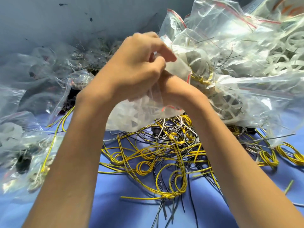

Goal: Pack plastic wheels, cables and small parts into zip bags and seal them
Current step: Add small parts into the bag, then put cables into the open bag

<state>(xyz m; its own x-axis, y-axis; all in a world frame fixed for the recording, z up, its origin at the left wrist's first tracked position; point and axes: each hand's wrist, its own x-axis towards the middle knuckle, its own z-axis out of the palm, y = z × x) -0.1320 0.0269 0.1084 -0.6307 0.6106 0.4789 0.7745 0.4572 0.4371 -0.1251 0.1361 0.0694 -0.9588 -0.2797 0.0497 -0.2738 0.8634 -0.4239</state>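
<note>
Both hands are raised at the middle of the scene, above the tangle of yellow and black cables [164,155] on the blue table [213,209]: the left hand [131,66] pinches the mouth of a small clear zip bag with a red seal line [139,112], fingers curled tight on the plastic. The right hand [172,89] sits just behind it, its fingers hidden, so its grip cannot be told. This looks like the sealing step on a bag holding white plastic parts; the next move calls for running the pinch along the strip, then setting it with the filled clear bags [238,63] heaped far right.
</note>
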